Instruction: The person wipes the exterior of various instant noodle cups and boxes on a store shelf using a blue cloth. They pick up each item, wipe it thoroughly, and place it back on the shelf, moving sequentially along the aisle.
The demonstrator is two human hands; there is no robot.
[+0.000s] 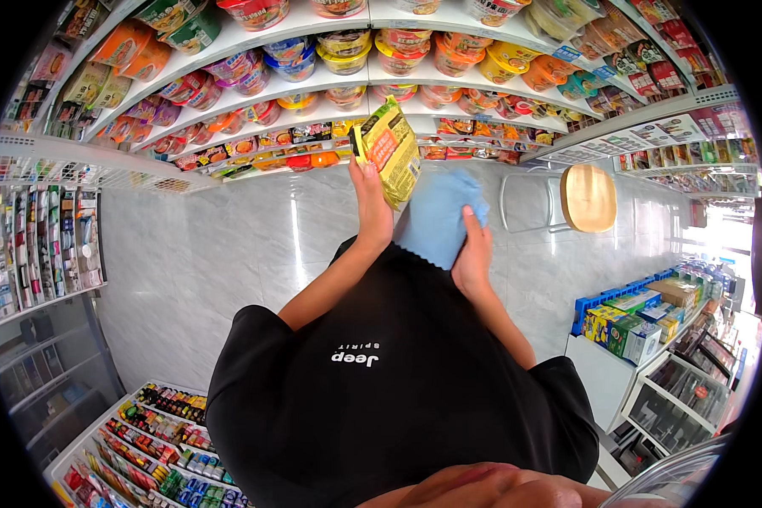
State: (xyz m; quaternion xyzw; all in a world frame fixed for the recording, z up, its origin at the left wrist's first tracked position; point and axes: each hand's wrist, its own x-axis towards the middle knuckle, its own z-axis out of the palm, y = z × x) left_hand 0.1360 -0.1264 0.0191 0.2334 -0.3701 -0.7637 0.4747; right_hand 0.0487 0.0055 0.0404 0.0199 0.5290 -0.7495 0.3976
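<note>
My left hand [373, 206] grips a yellow-green instant noodle packet [388, 152] by its lower left side, and the packet stands tilted with its printed back towards me. A light blue cleaning cloth [441, 219] with a scalloped edge hangs from my right hand [474, 251], whose thumb lies over it. The cloth is just right of the packet; whether the two touch I cannot tell. Both hands are held in front of my chest, above the grey floor. Beyond them rise white shelves [362, 75] with rows of instant noodle bowls [345, 52] and, lower down, bagged noodles [311, 132].
A stool with a round wooden seat [588, 198] stands on the tiled floor [178, 254] to the right. Boxed goods [628, 324] sit on a white counter at the right. Racks of small bottles and packets [159, 438] are at lower left.
</note>
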